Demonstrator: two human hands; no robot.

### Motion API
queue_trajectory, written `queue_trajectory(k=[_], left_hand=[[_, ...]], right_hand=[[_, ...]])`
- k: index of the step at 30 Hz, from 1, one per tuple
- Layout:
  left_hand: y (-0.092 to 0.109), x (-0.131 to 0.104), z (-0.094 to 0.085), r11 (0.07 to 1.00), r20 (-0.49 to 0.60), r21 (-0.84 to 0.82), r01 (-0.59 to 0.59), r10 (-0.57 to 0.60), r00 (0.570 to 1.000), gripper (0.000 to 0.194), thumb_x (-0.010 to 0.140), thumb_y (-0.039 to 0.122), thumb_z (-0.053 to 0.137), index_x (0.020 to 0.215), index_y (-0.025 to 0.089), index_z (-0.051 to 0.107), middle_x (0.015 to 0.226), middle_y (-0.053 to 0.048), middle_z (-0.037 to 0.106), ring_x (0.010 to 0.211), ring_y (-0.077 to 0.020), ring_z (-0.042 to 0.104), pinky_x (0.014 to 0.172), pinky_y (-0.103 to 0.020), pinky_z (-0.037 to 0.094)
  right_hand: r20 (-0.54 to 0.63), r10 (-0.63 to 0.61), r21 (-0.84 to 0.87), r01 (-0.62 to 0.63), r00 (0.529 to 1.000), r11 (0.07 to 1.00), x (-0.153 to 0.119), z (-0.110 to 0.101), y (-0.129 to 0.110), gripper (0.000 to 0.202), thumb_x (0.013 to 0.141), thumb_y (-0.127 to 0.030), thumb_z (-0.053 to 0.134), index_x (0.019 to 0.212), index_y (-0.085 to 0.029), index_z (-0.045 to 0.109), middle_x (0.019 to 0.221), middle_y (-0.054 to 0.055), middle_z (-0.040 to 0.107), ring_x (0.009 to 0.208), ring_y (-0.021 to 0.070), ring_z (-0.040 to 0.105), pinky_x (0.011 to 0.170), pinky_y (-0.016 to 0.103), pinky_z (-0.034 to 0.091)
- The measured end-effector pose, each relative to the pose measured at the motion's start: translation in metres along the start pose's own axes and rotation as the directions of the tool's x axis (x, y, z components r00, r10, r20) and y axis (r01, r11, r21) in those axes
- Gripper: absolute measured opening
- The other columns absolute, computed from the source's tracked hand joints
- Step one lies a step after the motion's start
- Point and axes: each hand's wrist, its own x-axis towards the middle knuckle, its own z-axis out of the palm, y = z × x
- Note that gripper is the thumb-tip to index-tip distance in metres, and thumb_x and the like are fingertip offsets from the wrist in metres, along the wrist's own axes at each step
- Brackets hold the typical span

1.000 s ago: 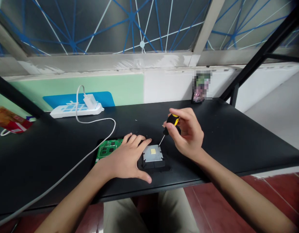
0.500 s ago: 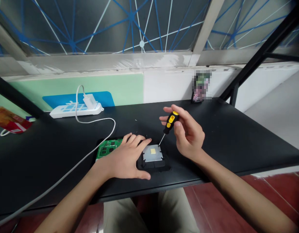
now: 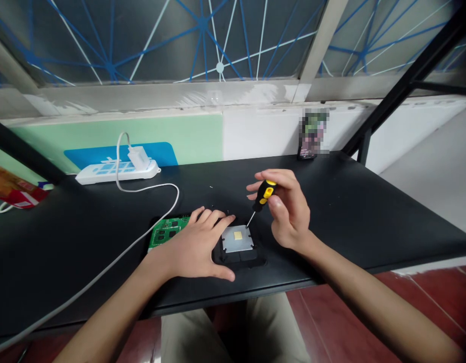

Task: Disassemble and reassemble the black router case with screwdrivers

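My right hand (image 3: pixel 291 209) grips a black-and-yellow screwdriver (image 3: pixel 265 193) by its handle. The screwdriver slants down to the left, with its tip at the upper right corner of a silver metal plate (image 3: pixel 236 246). A small pale yellow pad (image 3: pixel 238 235) sits on that plate, which lies in a black plastic casing (image 3: pixel 248 256). Spread flat over the casing's left part is my left hand (image 3: pixel 197 244), fingers stretched out, thumb apart. From under it shows part of a green circuit board (image 3: pixel 167 232); the rest is hidden.
On the black table (image 3: pixel 354 217), a white power strip (image 3: pixel 104 172) with a plugged-in charger (image 3: pixel 138 157) stands at the back left. Its white cable (image 3: pixel 115 261) runs across the left side. A phone (image 3: pixel 310 138) leans on the wall; a snack bag (image 3: pixel 17 189) lies far left.
My right hand has turned slightly around the screwdriver handle, moving a little left and down. The tip stays at the plate's corner, and my left hand keeps its place.
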Motion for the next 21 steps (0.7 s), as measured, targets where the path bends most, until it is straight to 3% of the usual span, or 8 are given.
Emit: queue_trajectory(k=[4, 8, 15, 21], left_hand=[[-0.0004, -0.0001, 0.0003, 1.000, 0.003, -0.004, -0.003, 0.003, 1.000, 0.109, 0.075, 0.085, 0.059, 0.156, 0.019, 0.029, 0.143, -0.016, 0.048, 0.136, -0.0393, 0.039, 0.119, -0.060, 0.016], [-0.0005, 0.0001, 0.0012, 1.000, -0.001, -0.001, -0.007, 0.007, 1.000, 0.109, 0.075, 0.085, 0.060, 0.156, 0.017, 0.030, 0.143, -0.016, 0.048, 0.136, -0.0393, 0.039, 0.120, -0.060, 0.015], [-0.0004, 0.0006, 0.0017, 1.000, -0.004, 0.011, -0.011, 0.011, 1.000, 0.110, 0.074, 0.084, 0.061, 0.155, 0.017, 0.030, 0.143, -0.016, 0.047, 0.135, -0.0395, 0.041, 0.119, -0.060, 0.016], [0.0000, 0.0007, 0.0013, 1.000, -0.005, 0.009, -0.009, 0.009, 1.000, 0.107, 0.075, 0.083, 0.061, 0.155, 0.018, 0.030, 0.142, -0.016, 0.048, 0.135, -0.0380, 0.041, 0.120, -0.060, 0.016]], right_hand=[[0.021, 0.058, -0.004, -0.058, 0.998, 0.998, -0.0007, 0.0006, -0.0028, 0.041, 0.101, -0.027, 0.043, 0.141, -0.031, 0.051, 0.129, 0.009, 0.060, 0.100, 0.0216, 0.071, 0.080, 0.043, 0.066], [0.018, 0.073, -0.050, -0.072, 0.997, 0.996, -0.0009, 0.0016, -0.0018, 0.045, 0.099, -0.025, 0.049, 0.144, -0.031, 0.048, 0.125, 0.009, 0.062, 0.096, 0.0204, 0.070, 0.076, 0.041, 0.065], [-0.069, -0.082, -0.202, 0.067, 0.994, 0.977, 0.0001, 0.0005, 0.0052, 0.046, 0.083, -0.021, 0.073, 0.125, -0.033, 0.059, 0.106, 0.006, 0.056, 0.088, 0.0206, 0.060, 0.063, 0.037, 0.058], [-0.007, 0.011, -0.025, -0.011, 1.000, 1.000, -0.0011, -0.0004, 0.0012, 0.033, 0.098, -0.028, 0.049, 0.130, -0.031, 0.056, 0.123, 0.008, 0.056, 0.095, 0.0204, 0.070, 0.070, 0.039, 0.064]])
